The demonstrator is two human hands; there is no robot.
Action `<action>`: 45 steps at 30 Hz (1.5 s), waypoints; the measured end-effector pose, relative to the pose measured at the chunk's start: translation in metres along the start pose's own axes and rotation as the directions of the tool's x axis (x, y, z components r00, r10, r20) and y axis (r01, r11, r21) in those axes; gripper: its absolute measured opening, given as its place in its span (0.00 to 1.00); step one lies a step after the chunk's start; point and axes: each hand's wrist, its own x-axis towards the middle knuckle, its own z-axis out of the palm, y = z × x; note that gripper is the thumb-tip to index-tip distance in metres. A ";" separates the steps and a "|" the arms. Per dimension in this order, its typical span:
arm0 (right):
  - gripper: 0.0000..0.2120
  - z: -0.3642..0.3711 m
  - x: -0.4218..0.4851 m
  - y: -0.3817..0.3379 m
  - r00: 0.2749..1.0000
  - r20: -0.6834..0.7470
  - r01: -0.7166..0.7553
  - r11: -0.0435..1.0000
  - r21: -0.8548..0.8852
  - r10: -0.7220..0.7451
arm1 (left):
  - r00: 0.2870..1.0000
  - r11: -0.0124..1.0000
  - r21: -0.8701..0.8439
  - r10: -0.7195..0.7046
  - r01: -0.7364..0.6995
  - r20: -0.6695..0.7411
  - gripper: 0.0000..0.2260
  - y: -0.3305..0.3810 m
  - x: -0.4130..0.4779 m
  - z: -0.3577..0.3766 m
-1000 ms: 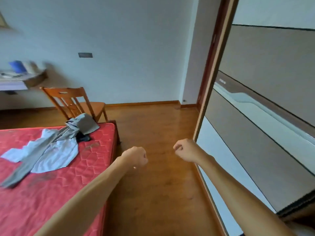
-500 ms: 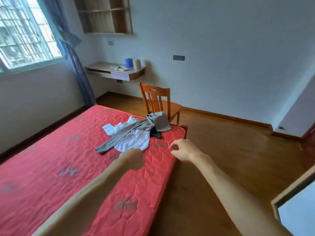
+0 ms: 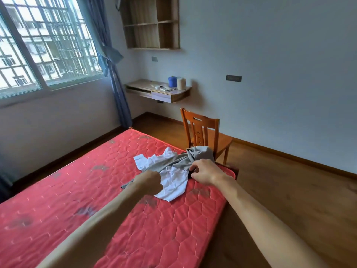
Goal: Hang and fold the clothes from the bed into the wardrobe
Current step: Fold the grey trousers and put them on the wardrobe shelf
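Clothes lie in a small heap at the far R corner of the bed [image 3: 87,190], on the red quilted mattress. A grey garment [image 3: 177,163] is draped diagonally across a white shirt [image 3: 173,184], with its bunched end twd the chair [image 3: 201,130]. A bit of dark fabric shows under the grey, by the R hand.

R hand [image 3: 204,172] is at the heap's R edge, fingers curled, thumb + index right at the grey cloth. Can't tell if it actually pinches it. L hand [image 3: 148,181] is curled into a fist over the heap's near-L edge, above the grey garment's thin end, w/ no cloth seen in it. Hands are apart, the shirt between them.

Wooden chair stands just beyond the bed corner on the wood floor [image 3: 289,190]. Behind it a wall desk [image 3: 154,89] holds a blue container [image 3: 172,81] and a cream one [image 3: 181,83] side by side, plus small flat items. Open shelf unit [image 3: 152,22] is above. Barred window [image 3: 48,45] and blue curtain [image 3: 114,74] are on the L.
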 end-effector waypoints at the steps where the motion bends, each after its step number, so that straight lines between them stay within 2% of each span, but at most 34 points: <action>1: 0.16 -0.001 0.014 0.003 1.000 0.003 0.001 1.000 -0.005 -0.001 | 1.000 1.000 -0.003 -0.011 0.011 0.003 0.14 -0.004 0.013 -0.001; 7: 0.17 -0.002 0.101 0.025 0.997 0.079 -0.021 1.000 -0.020 0.022 | 0.996 0.995 -0.097 0.000 0.008 0.092 0.14 -0.023 0.105 -0.008; 13: 0.15 0.000 0.189 0.052 0.986 0.154 -0.047 0.995 -0.091 0.060 | 0.993 0.959 -0.284 0.017 0.017 0.118 0.12 -0.041 0.187 -0.009; 19: 0.15 0.027 0.276 0.093 0.957 0.267 -0.089 0.990 -0.111 0.116 | 0.979 0.949 -0.307 -0.014 0.077 0.201 0.13 -0.054 0.263 0.017; 26: 0.15 0.047 0.400 0.180 0.922 0.357 -0.144 0.988 -0.047 0.151 | 0.979 0.945 -0.291 -0.100 0.149 0.176 0.12 -0.038 0.389 0.045; 34: 0.13 0.065 0.534 0.313 0.852 0.434 -0.328 0.945 0.003 0.294 | 0.925 0.889 -0.374 -0.122 0.264 0.361 0.12 0.032 0.553 0.090; 39: 0.18 0.097 0.607 0.387 0.805 0.457 -0.420 0.908 -0.015 0.379 | 0.894 0.775 -0.519 -0.129 0.361 0.429 0.11 0.075 0.660 0.123; 42: 0.23 0.122 0.654 0.425 0.811 0.394 -0.486 0.873 0.040 0.433 | 0.890 0.678 -0.616 -0.126 0.401 0.439 0.11 0.100 0.718 0.153; 45: 0.31 0.151 0.694 0.466 0.773 0.351 -0.599 0.791 0.127 0.529 | 0.876 0.580 -0.679 -0.143 0.450 0.460 0.13 0.122 0.764 0.183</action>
